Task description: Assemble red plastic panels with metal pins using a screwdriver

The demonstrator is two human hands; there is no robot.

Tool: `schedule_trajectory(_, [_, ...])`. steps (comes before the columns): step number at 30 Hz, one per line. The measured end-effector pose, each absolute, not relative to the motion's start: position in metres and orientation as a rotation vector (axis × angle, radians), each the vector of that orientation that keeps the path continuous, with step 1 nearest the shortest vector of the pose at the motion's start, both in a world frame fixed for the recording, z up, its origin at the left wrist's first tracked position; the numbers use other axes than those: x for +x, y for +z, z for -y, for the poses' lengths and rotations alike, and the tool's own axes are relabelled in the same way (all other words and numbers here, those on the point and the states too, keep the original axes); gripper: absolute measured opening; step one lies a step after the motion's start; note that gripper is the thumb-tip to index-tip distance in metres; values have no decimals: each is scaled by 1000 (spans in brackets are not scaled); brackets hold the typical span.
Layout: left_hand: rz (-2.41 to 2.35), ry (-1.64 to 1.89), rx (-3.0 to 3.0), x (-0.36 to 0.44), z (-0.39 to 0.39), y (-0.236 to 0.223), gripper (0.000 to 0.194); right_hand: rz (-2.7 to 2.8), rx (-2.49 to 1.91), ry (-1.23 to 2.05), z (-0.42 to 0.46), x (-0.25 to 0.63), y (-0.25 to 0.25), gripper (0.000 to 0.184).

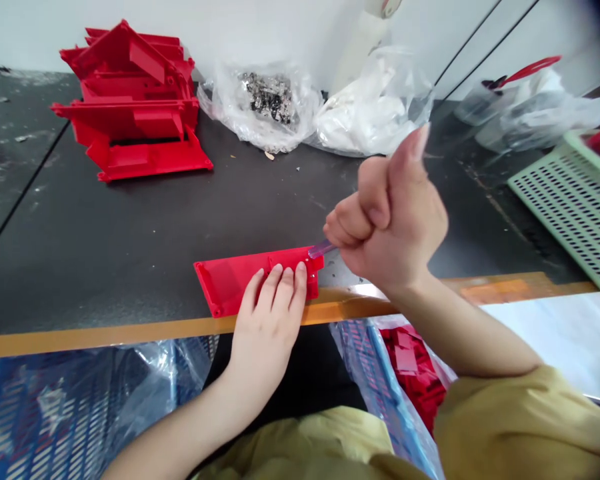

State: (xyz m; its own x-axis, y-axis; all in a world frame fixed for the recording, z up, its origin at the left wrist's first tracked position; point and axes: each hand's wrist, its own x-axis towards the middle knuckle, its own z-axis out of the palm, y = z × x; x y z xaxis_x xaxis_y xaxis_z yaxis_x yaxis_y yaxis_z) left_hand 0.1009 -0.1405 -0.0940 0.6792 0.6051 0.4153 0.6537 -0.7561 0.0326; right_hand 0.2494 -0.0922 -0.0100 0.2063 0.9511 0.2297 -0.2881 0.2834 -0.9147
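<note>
A flat red plastic panel (235,277) lies at the table's front edge. My left hand (270,300) rests on its right half, fingers stretched side by side and pressing it down; the thumb is hidden. Just right of it, my right hand (393,213) is closed in a fist with the thumb pointing up. From the fist's lower side sticks out a see-through purple rod-like tool (323,249), its end at the panel's upper right corner. The rest of the tool is hidden in the fist. Small pale spots show on the panel near my left fingertips.
Red plastic panels (145,123) are stacked at the back left. Behind stand a bag of small metal and black parts (273,100) and a bag of white pieces (360,113). A pale green basket (570,193) is right. Below are blue crates (80,413), one with red pieces (413,367).
</note>
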Motion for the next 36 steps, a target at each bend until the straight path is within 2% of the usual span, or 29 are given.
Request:
schedule_trajectory(11, [914, -732, -2800, 101, 131, -104, 49, 1034, -855, 1103, 92, 241, -22, 65])
schedule_trajectory(21, [916, -778, -2837, 101, 130, -103, 46, 1145, -935, 1170, 87, 237, -20, 57])
schedule_trajectory(36, [959, -767, -2852, 100, 131, -104, 50, 1128, -883, 1121, 82, 227, -25, 61])
